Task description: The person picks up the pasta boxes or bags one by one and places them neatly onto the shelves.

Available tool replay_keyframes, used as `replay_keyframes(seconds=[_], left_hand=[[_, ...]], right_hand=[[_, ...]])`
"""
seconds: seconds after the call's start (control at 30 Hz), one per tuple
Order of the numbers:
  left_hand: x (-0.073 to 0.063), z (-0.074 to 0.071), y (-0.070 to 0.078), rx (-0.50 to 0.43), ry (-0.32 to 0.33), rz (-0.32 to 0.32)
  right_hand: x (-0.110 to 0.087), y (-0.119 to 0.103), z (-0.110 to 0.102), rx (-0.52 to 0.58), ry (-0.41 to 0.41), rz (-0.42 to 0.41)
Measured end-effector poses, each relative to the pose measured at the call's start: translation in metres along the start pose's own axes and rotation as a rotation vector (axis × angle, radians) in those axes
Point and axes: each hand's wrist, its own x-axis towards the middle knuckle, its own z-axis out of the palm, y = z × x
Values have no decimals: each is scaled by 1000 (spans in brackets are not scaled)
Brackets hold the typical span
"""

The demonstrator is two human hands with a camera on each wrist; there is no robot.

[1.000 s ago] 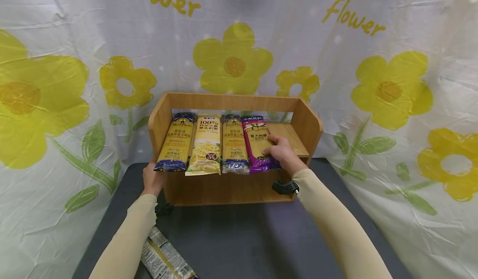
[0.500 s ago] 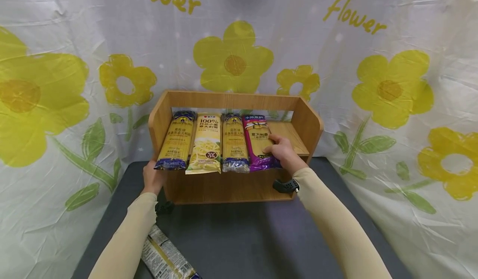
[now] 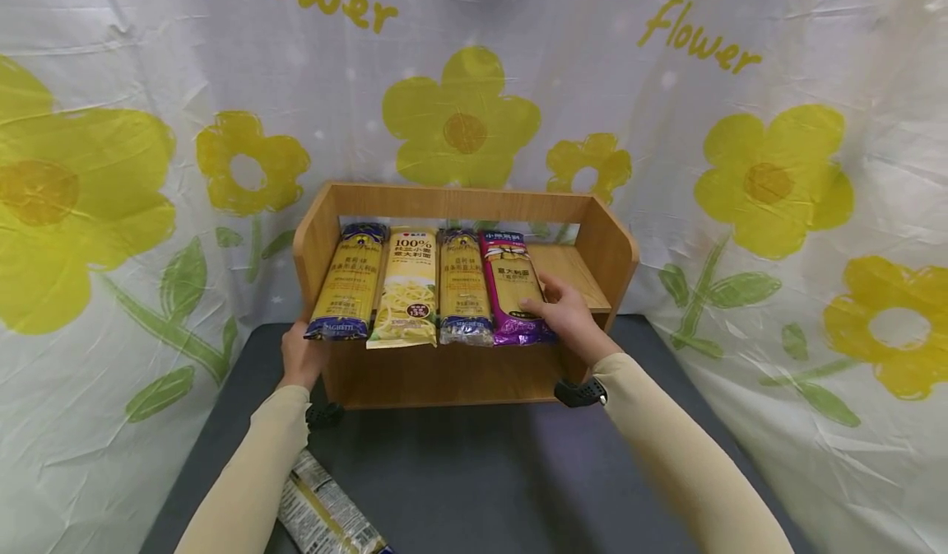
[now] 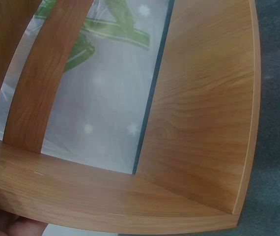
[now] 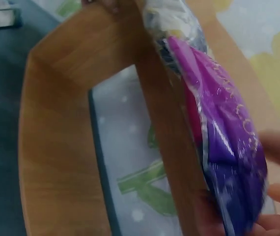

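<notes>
A wooden shelf (image 3: 462, 202) holds a row of pasta packets on its upper board. From the left come a blue-and-gold spaghetti packet (image 3: 350, 282), a cream pasta packet (image 3: 407, 286), a second blue-and-gold spaghetti packet (image 3: 465, 286) and a purple pasta packet (image 3: 511, 278). My right hand (image 3: 569, 315) holds the purple packet by its right edge near the front, thumb on top. In the right wrist view, the fingers lie beside the purple wrapper (image 5: 228, 132). My left hand (image 3: 300, 356) grips the shelf's left side panel, its fingers mostly hidden behind the wood in the left wrist view.
Another pasta packet (image 3: 329, 505), printed back up, lies on the dark table (image 3: 459, 472) beside the left forearm. Bare upper board (image 3: 570, 270) shows right of the purple packet. A lower compartment (image 3: 444, 377) opens below. A flowered curtain (image 3: 474, 11) surrounds the table.
My right hand has shifted slightly right and toward the front along the purple packet, its index finger drawing back toward the edge. The packets and left hand stay in place.
</notes>
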Motion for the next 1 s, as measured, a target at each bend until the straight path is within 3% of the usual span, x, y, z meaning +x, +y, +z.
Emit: replay_keyframes(seconds=[0.23,0.37,0.53,0.8,1.0], left_hand=[[-1,-2,1,20,8,36],[0,-5,2,16,18,42],[1,-7,3,0,8,15],[2,-4,1,-18,-3,-10],[2,-2,1,-13,-20,-15]], right_hand=[[-36,5,-25,-13,32,-2],[-54,20,-36,-33,55,-33],[-69,46,-40,-58,37,-14],[-82,83,-17,-28,7,56],[-87,109,21,30,15,79]])
